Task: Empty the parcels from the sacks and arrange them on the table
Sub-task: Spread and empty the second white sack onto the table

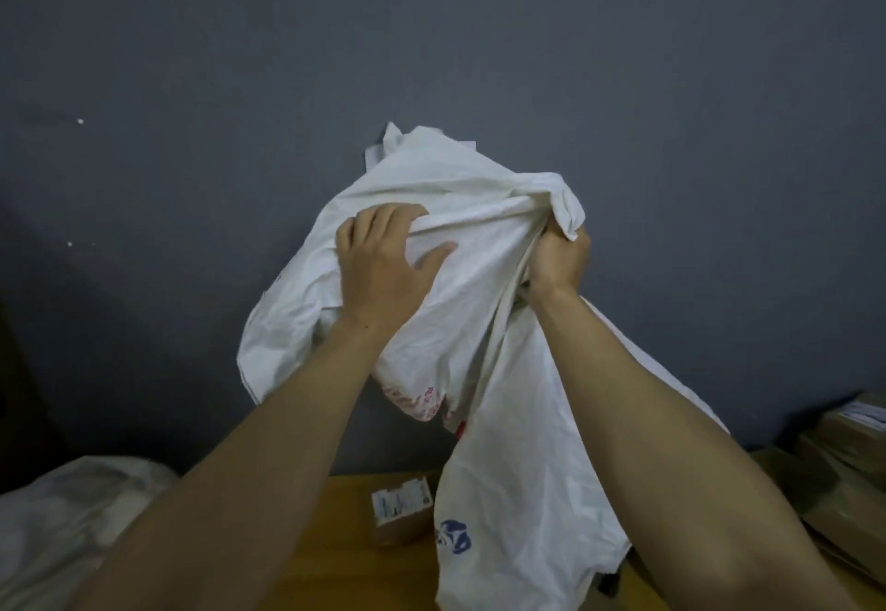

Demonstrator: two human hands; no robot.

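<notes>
Sacking takes up most of what I can see: a white sack is held up high in front of the grey wall. My guess is that it is raised so anything left inside will drop toward the wooden surface below. It hangs limp and flat, so it looks close to empty, though I cannot tell which end is the mouth.

The left hand has its fingers hooked over a taut fold, with the thumb splayed flat on the cloth beneath. The right hand is closed into a fist round a bunched gather, its fingertips buried in the folds. Both hands have firm hold of the sack and nothing else.

The cloth runs tight between the two hands, from 9 o'clock to 3 o'clock. A loose peak stands above them at 12 o'clock. The bulk falls away at 6 o'clock, and a long tail with a blue mark drops under the right forearm toward 5 o'clock, down to the surface.

A small cardboard parcel lies on the surface just beside that tail, at its 9 o'clock. Some brown parcels are stacked at the 4 o'clock edge. A second pale sack, blurred, slumps at 8 o'clock.
</notes>
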